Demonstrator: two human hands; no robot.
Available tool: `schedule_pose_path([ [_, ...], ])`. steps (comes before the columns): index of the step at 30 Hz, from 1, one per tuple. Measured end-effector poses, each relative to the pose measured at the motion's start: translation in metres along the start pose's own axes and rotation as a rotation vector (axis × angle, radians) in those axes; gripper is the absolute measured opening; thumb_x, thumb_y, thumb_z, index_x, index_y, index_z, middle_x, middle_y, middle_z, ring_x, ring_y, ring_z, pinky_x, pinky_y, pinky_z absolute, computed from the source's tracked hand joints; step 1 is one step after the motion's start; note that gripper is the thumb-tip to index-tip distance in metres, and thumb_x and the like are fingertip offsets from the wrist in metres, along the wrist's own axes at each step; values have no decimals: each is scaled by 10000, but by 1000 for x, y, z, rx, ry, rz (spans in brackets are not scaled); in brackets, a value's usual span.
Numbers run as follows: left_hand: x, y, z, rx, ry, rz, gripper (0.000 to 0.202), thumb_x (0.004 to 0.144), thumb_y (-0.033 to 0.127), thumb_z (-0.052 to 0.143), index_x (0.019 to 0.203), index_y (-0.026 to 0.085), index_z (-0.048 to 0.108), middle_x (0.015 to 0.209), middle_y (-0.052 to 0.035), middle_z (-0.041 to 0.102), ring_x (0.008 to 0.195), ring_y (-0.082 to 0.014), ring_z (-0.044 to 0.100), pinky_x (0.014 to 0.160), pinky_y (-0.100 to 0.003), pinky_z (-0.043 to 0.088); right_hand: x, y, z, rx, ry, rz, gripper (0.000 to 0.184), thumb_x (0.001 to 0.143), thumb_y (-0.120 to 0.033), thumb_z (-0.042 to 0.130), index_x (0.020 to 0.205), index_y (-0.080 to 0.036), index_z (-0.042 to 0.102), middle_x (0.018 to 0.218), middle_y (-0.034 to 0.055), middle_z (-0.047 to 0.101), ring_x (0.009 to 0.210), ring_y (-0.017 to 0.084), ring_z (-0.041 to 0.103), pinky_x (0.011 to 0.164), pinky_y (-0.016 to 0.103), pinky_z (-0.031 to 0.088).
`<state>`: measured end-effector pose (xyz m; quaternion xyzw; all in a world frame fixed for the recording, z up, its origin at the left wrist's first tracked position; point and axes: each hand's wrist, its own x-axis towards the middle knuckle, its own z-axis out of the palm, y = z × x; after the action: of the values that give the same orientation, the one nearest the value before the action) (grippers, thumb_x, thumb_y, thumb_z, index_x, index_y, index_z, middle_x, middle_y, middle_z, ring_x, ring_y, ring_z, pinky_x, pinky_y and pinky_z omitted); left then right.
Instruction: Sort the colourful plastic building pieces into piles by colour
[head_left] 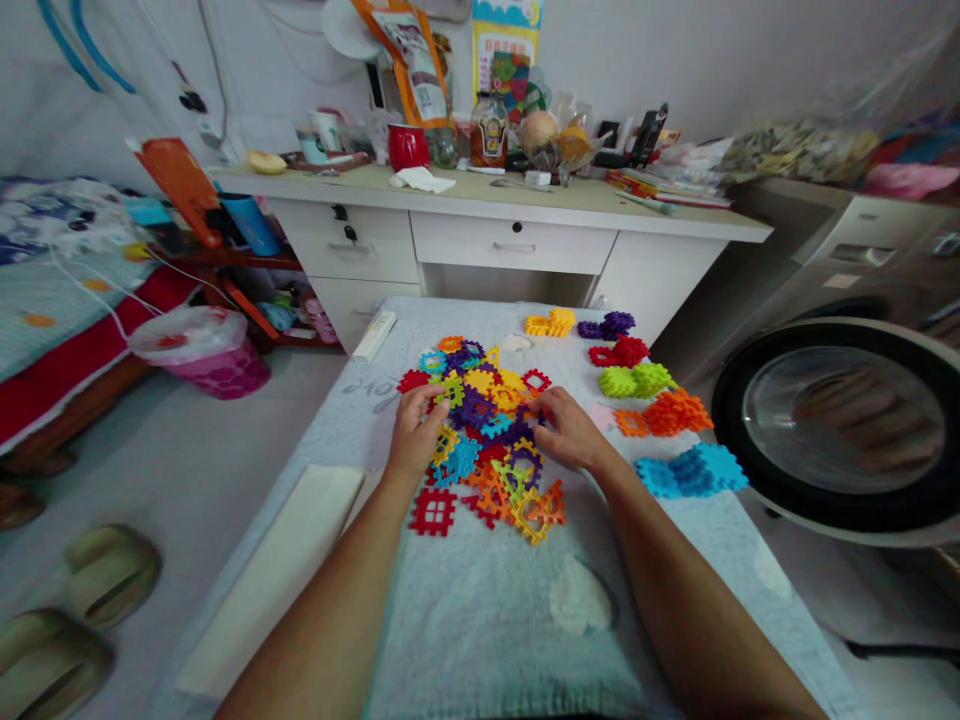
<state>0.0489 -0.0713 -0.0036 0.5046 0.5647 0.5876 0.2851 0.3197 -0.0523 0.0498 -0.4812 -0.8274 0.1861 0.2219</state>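
A heap of mixed coloured plastic interlocking tiles lies in the middle of a grey cloth-covered table. My left hand rests on the heap's left edge, fingers curled on a green tile. My right hand lies at the heap's right edge, fingers bent onto the tiles; what they grip is hidden. To the right sit sorted groups: yellow, purple, red, green, orange and blue. A lone red tile lies near my left forearm.
A white remote lies at the table's far left corner. Behind stands a cluttered white desk. A washing machine door is at the right. On the floor at left are a pink bin and slippers; a bed beyond.
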Motion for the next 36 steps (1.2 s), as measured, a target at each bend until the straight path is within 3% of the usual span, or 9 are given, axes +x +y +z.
schedule_pose_path([
  [3,1,-2,0,10,-10,14,357,817,465,654,1081,231,711,1189,-84,603,1157,-239,569,1025,-395,452,3,1,0,-45,7,-22,176,787,-237,663,948,-189,611,1011,77,605,968,227,561,891,354,444],
  [10,1,-2,0,17,-12,14,334,831,452,649,1075,232,707,1184,-78,614,1148,-229,573,1000,-378,472,12,-6,-2,-142,-145,-50,392,734,-130,680,1122,-148,628,1084,122,660,1045,258,585,949,372,434],
  [16,0,0,0,44,1,20,327,825,449,648,1069,240,708,1179,-76,624,1135,-234,584,1020,-398,464,36,-1,-31,-265,-139,-106,465,747,-146,665,1210,-119,635,1114,147,657,1032,268,592,940,370,450],
  [21,-1,4,-1,98,-3,44,293,826,452,644,1035,260,713,1162,-70,632,1156,-252,577,1047,-438,448,88,37,-86,-395,-71,-59,455,777,-176,687,1227,-134,639,1186,143,670,1049,269,601,959,370,442],
  [26,-1,7,0,134,5,49,279,822,446,651,1024,264,714,1147,-67,642,1143,-255,581,1068,-459,436,132,94,-121,-572,89,272,464,790,-216,703,1247,-230,622,1215,116,674,1107,340,549,921,458,429],
  [31,-1,5,0,151,2,52,272,834,443,647,1028,265,712,1159,-69,647,1164,-258,577,1089,-466,425,152,140,-115,-574,82,398,462,798,-195,667,1253,-231,595,1184,127,667,1152,346,495,922,465,382],
  [36,-1,4,-2,170,2,57,272,826,444,657,1031,274,714,1158,-64,656,1162,-262,581,1087,-461,433,166,159,-98,-603,64,400,495,790,-178,639,1280,-237,591,1214,132,662,1214,352,455,961,483,326],
])
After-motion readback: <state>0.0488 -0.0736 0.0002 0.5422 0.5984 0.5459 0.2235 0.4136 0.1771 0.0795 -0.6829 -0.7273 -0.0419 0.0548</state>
